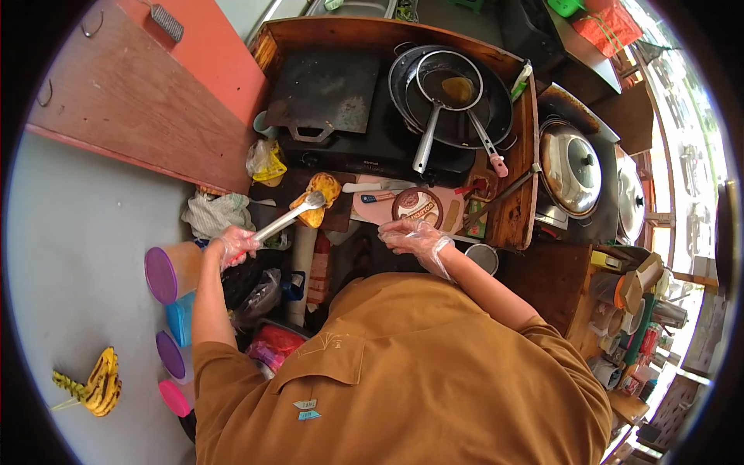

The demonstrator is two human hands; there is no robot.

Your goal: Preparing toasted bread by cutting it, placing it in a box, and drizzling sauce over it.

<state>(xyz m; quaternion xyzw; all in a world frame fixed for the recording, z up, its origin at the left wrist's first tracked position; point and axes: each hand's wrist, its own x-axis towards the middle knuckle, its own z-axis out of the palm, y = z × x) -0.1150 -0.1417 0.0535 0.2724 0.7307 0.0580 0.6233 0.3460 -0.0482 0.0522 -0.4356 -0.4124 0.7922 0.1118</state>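
My left hand [233, 246], in a clear plastic glove, grips metal tongs [282, 224]. The tongs' tip rests on yellow, browned food [318, 200], perhaps banana, above a dark board [344, 215]. My gloved right hand [414, 238] is held out with its fingers loosely extended and nothing visible in it. Just beyond its fingers sits a brown-rimmed round tub [417, 207] that bears writing, on a pink cutting board [366, 213]. A white-handled knife [372, 186] lies along that board's far edge.
A black stove [372, 160] carries a flat griddle plate [325, 87] and a black wok [401, 75], with a strainer [433, 125] across the wok. A wooden surround [511, 218] edges the stove. Right of it stands a lidded pot [567, 168]. Lidded plastic containers [161, 275] line the left wall, where bananas [103, 383] hang.
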